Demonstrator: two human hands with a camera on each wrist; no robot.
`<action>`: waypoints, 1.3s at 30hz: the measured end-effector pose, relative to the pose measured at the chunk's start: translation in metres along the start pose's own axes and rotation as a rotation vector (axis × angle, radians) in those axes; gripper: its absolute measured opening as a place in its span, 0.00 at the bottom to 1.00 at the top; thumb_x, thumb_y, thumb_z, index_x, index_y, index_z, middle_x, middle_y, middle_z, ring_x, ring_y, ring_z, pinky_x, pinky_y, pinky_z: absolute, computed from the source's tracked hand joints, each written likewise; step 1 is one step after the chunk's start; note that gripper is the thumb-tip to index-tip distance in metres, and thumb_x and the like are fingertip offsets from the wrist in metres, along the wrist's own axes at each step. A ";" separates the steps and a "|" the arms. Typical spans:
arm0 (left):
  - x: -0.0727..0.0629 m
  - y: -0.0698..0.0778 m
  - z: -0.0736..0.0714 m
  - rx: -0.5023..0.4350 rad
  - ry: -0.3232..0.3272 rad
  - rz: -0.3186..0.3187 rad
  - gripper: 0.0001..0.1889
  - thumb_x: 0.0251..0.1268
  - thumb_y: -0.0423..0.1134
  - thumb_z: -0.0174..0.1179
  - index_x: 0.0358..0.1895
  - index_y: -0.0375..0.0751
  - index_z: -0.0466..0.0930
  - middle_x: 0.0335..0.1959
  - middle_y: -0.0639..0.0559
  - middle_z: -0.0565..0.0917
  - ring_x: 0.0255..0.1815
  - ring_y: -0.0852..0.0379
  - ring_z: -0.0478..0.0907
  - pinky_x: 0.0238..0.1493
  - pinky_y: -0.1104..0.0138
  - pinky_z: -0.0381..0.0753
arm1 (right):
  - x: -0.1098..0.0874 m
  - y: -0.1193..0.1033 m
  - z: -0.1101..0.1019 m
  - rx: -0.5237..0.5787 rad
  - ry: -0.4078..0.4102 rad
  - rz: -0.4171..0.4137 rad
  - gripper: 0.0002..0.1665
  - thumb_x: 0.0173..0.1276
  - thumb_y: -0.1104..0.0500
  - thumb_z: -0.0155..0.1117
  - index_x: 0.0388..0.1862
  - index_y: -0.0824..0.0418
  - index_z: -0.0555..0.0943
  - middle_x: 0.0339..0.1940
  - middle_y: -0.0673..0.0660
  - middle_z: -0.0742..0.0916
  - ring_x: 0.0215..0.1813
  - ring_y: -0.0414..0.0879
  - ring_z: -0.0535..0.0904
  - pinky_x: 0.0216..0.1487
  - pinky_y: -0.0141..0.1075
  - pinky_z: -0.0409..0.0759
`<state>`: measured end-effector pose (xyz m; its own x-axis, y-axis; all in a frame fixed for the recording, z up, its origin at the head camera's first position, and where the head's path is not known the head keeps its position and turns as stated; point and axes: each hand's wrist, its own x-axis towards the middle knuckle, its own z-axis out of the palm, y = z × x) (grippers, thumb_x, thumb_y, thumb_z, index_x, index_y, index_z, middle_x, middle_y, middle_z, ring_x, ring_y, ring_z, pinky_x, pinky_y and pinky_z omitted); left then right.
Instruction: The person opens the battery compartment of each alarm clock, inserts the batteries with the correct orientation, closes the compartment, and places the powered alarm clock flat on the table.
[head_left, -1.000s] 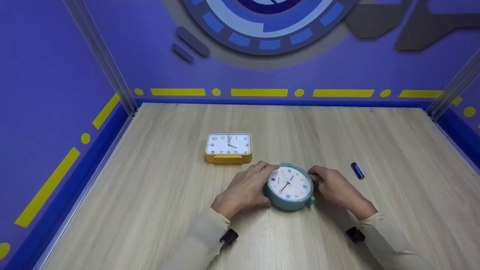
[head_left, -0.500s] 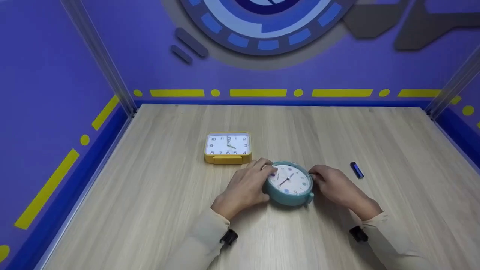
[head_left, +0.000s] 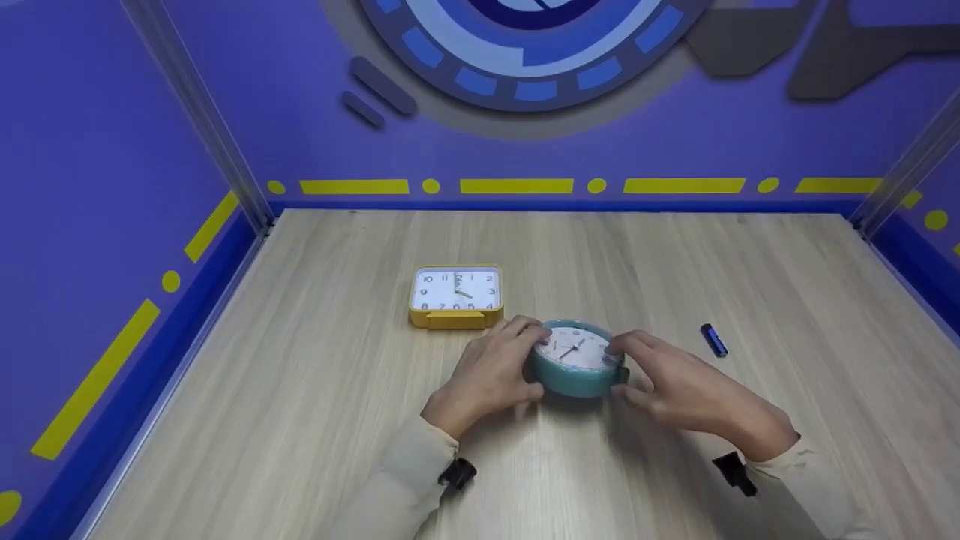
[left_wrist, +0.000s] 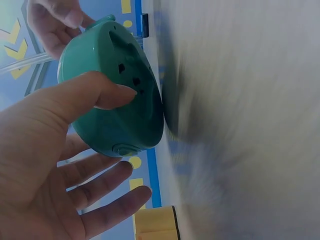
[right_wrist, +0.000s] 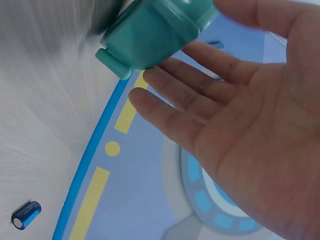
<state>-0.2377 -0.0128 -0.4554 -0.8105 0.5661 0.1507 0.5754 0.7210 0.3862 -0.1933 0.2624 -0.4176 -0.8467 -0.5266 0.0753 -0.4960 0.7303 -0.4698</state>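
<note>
A round teal alarm clock point(head_left: 576, 379) with a white face is tilted between both hands, its back raised off the table at least partly. My left hand point(head_left: 487, 369) grips its left side; in the left wrist view the thumb point(left_wrist: 112, 94) lies across the teal back, which has small dark holes. On the other side, my right hand point(head_left: 686, 394) has its index finger on the edge of the face and its thumb lower on the rim. The right wrist view shows the remaining right fingers point(right_wrist: 170, 117) spread loosely beside the teal case point(right_wrist: 145, 37).
A yellow rectangular clock point(head_left: 456, 291) lies face up behind my left hand. To the right on the wooden table point(head_left: 300, 375) is a dark blue battery point(head_left: 714, 340). Blue printed walls point(head_left: 525, 161) stand at the back and sides.
The teal clock has tipped so its face looks flatter and more of its side shows. My right hand has shifted from pinching at the far right edge to holding the rim with thumb and finger.
</note>
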 end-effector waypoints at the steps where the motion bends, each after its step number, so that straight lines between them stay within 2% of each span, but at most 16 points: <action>1: 0.000 0.000 0.000 -0.005 0.000 -0.003 0.37 0.57 0.42 0.78 0.72 0.46 0.77 0.70 0.54 0.76 0.68 0.53 0.73 0.62 0.55 0.79 | 0.000 0.000 0.001 -0.010 0.006 -0.014 0.26 0.71 0.61 0.74 0.64 0.64 0.77 0.64 0.61 0.82 0.65 0.58 0.80 0.63 0.57 0.78; 5: 0.001 0.000 -0.001 -0.020 0.004 -0.005 0.36 0.58 0.42 0.77 0.72 0.46 0.77 0.70 0.53 0.76 0.67 0.53 0.74 0.64 0.56 0.78 | 0.001 0.000 0.006 -0.060 0.057 -0.037 0.33 0.63 0.60 0.84 0.61 0.64 0.76 0.60 0.61 0.83 0.61 0.57 0.82 0.59 0.54 0.81; 10: 0.001 0.000 -0.002 -0.049 0.032 0.005 0.35 0.57 0.43 0.76 0.70 0.45 0.78 0.68 0.53 0.79 0.67 0.54 0.75 0.63 0.56 0.78 | 0.003 0.001 0.011 -0.116 0.101 -0.034 0.38 0.57 0.60 0.88 0.59 0.64 0.73 0.55 0.60 0.82 0.55 0.53 0.83 0.54 0.50 0.84; 14: 0.001 0.000 -0.003 -0.079 0.045 0.000 0.34 0.58 0.43 0.75 0.69 0.43 0.78 0.66 0.52 0.80 0.65 0.54 0.77 0.63 0.55 0.79 | 0.003 0.002 0.011 -0.119 0.115 -0.026 0.36 0.59 0.63 0.85 0.59 0.64 0.72 0.54 0.61 0.82 0.54 0.53 0.83 0.53 0.51 0.84; 19: 0.002 0.001 -0.005 -0.134 0.029 -0.045 0.33 0.63 0.45 0.74 0.71 0.43 0.76 0.67 0.51 0.81 0.65 0.53 0.77 0.64 0.54 0.78 | 0.004 0.004 0.010 -0.063 0.120 -0.003 0.34 0.62 0.66 0.81 0.61 0.65 0.70 0.57 0.62 0.81 0.56 0.54 0.82 0.56 0.53 0.83; 25: 0.002 0.001 -0.004 -0.190 0.020 -0.093 0.35 0.70 0.47 0.73 0.76 0.43 0.71 0.70 0.49 0.79 0.66 0.51 0.76 0.67 0.52 0.75 | 0.005 0.008 0.010 -0.032 0.130 0.005 0.33 0.64 0.66 0.79 0.62 0.65 0.70 0.58 0.62 0.80 0.59 0.56 0.82 0.58 0.55 0.83; 29: 0.001 0.001 -0.001 -0.215 0.045 -0.112 0.35 0.72 0.47 0.72 0.77 0.43 0.68 0.71 0.46 0.78 0.65 0.50 0.78 0.65 0.52 0.77 | 0.006 0.010 0.009 -0.015 0.137 0.012 0.32 0.66 0.65 0.78 0.62 0.64 0.71 0.57 0.61 0.80 0.58 0.56 0.84 0.58 0.56 0.83; 35: 0.002 0.001 -0.002 -0.274 0.073 -0.128 0.30 0.75 0.40 0.69 0.75 0.44 0.67 0.73 0.45 0.76 0.69 0.48 0.78 0.67 0.53 0.77 | 0.007 0.011 0.008 0.030 0.144 0.023 0.28 0.70 0.64 0.75 0.64 0.65 0.72 0.56 0.60 0.82 0.57 0.56 0.84 0.57 0.54 0.84; 39: 0.002 0.000 -0.002 -0.287 0.069 -0.124 0.28 0.77 0.33 0.66 0.74 0.44 0.67 0.74 0.46 0.76 0.64 0.51 0.81 0.64 0.56 0.79 | 0.006 0.013 0.006 0.047 0.145 0.010 0.28 0.73 0.63 0.73 0.66 0.66 0.72 0.56 0.61 0.83 0.56 0.56 0.85 0.56 0.53 0.85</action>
<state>-0.2396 -0.0123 -0.4529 -0.8838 0.4451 0.1444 0.4252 0.6352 0.6448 -0.2037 0.2657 -0.4288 -0.8725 -0.4480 0.1952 -0.4803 0.7124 -0.5117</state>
